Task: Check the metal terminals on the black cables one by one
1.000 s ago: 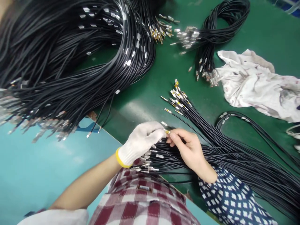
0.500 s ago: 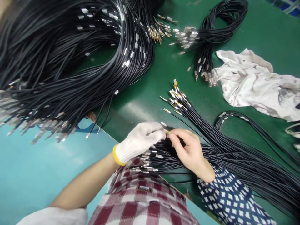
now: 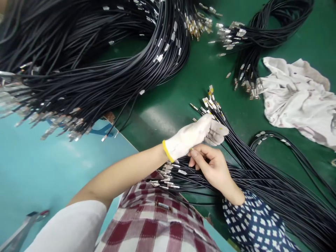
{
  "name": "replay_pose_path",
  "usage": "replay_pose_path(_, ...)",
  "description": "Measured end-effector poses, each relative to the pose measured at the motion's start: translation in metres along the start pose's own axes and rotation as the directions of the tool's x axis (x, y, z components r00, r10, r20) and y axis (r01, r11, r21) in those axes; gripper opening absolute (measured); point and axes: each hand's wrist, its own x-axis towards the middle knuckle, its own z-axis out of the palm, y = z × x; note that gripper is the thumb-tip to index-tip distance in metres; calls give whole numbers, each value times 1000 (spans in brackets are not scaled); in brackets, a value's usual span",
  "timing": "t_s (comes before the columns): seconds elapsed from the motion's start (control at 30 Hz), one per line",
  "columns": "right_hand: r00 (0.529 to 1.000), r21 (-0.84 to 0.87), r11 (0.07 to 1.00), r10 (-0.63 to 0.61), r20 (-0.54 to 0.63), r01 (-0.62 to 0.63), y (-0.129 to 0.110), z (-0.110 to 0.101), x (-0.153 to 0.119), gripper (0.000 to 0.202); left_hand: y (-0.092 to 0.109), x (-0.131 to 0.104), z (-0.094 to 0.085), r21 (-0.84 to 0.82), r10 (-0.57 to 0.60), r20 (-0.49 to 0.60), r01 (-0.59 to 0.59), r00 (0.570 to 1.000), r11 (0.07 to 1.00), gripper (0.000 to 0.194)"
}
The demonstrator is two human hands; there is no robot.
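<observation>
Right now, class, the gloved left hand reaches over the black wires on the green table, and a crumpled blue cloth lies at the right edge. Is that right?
Not quite: the head view shows the cloth is white, not blue. The rest holds: the gloved left hand reaches over the black wires on the green table.

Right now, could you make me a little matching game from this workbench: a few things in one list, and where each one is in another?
Things:
1. left hand
2. right hand
3. white cloth
4. big coil of black wires

Places:
A. crumpled at the right edge of the green table
B. bare, fingers on the wires near the person's body
C. piled at the upper left
D. gloved, stretched toward the metal wire tips mid-table

Pairs: 1-D, 2-B, 3-A, 4-C
</observation>
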Motion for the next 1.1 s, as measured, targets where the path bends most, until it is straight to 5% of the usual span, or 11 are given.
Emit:
replay_pose_path(0.23,999,169,984,54,-3,-53,0,2,4,27,-3,0,-10,61,-46,138,37,989,997,65)
replay_pose_path(0.6,991,-1,999,-48,-122,48,-2,6,6,30,-16,6,-21,119,-28,318,-11,948,993,76)
replay_pose_path(0.73,989,-4,998,-64,-136,64,-2,7,7,31,-18,8,-23,135,-26,320,-19,947,991,78)
replay_pose_path(1.1,996,47,996,-68,-63,71,0,2,5,21,-6,10,-18,56,-190,265,182,945,982,76)
